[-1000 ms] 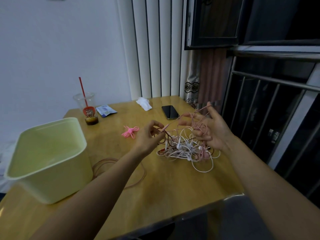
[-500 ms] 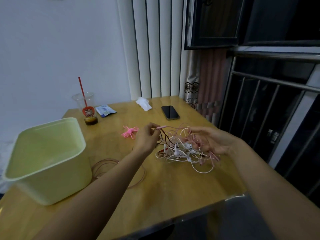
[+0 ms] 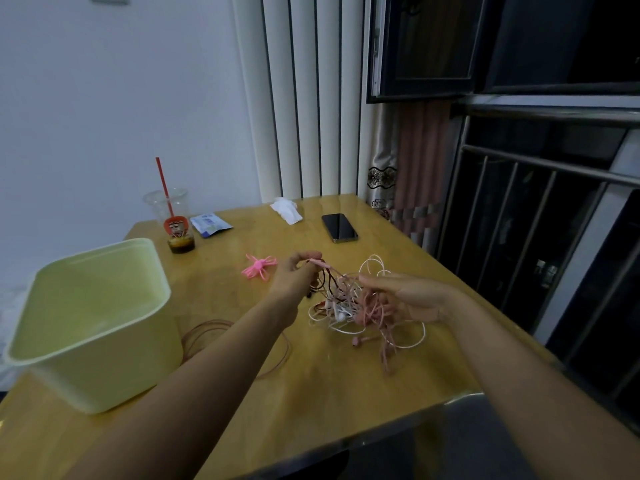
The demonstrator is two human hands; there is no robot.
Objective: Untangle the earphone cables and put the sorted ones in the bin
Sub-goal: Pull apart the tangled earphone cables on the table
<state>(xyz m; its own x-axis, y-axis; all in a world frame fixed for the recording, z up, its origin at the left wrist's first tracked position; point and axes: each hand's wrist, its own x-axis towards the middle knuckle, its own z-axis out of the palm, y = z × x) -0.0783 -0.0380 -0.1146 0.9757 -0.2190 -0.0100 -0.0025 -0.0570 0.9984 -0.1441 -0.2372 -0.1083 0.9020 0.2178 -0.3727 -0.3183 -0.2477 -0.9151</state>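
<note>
Earphone cables [image 3: 346, 308] are heaped in a white, pink and dark tangle on the wooden table [image 3: 346, 393], right of the pale green bin [image 3: 104, 368]. Some strands are held over the loosely curled fingers of the right hand [image 3: 412, 299]. A pink plug [image 3: 317, 261] is pinched by the left hand [image 3: 294, 277]. A brown cable [image 3: 204, 329] is coiled beside the bin; a phone [image 3: 339, 227] is laid farther back.
</note>
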